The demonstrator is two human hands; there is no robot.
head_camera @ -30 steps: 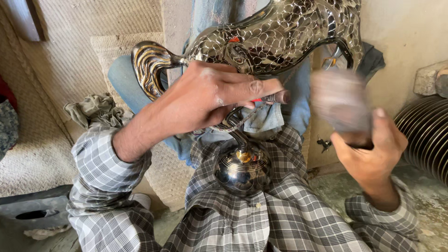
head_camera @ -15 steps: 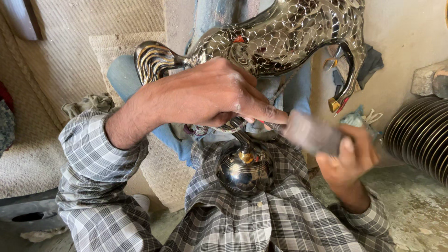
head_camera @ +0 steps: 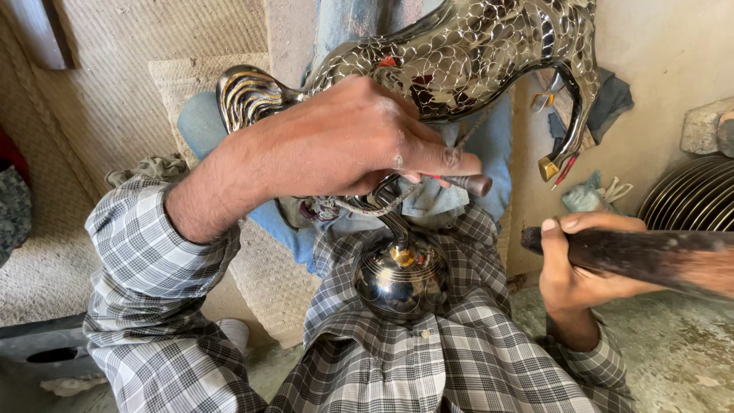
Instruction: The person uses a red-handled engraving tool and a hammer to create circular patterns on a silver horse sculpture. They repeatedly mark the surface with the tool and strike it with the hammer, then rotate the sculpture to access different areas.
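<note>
Shiny, scale-patterned metal fills the top of the head view: a horse-like figurine with a ribbed, swept tail and a gold-tipped hoof, perched on a thin stem above a polished round metal base. That base sits in the person's lap, wedged between the knees in checked fabric, which looks like a way to keep the whole piece from rocking.

Left hand is curled over the underside of the figurine, fingers closed around a slim punch-like tool with a blunt grey tip and a bit of red on the shaft. It's held pointing sideways right at the join, so I'd guess the grip steadies both tool and sculpture at once.

Right hand is wrapped tight around a dark wooden handle, probably a hammer, off to the side; its far end is too blurred to tell.

Around it all: a woven mat, a rough concrete floor, a stack of ribbed metal rings by the wall.
</note>
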